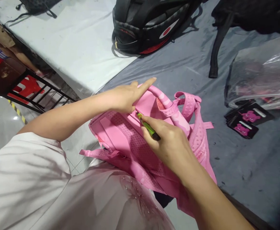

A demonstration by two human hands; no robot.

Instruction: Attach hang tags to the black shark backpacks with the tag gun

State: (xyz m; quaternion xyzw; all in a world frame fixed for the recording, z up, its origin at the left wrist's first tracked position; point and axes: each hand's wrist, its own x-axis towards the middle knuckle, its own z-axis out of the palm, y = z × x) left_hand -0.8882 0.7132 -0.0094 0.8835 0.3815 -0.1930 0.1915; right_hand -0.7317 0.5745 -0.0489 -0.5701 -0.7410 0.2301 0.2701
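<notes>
Left hand (124,96) half-spread on dot-textured pink backpack (135,140), grip unclear; right hand (170,143) pinching slim green-black tool (149,128).

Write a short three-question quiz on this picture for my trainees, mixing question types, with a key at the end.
1. True or false: the left hand is touching the pink backpack.

2. Which colours show on the tool in the right hand?
A) blue and white
B) green and black
C) red and yellow

3. Fill the gap: in the picture, the cards with pink shapes lie to the ____ of the pink backpack.

Key:
1. True.
2. B, green and black.
3. Right.
</notes>
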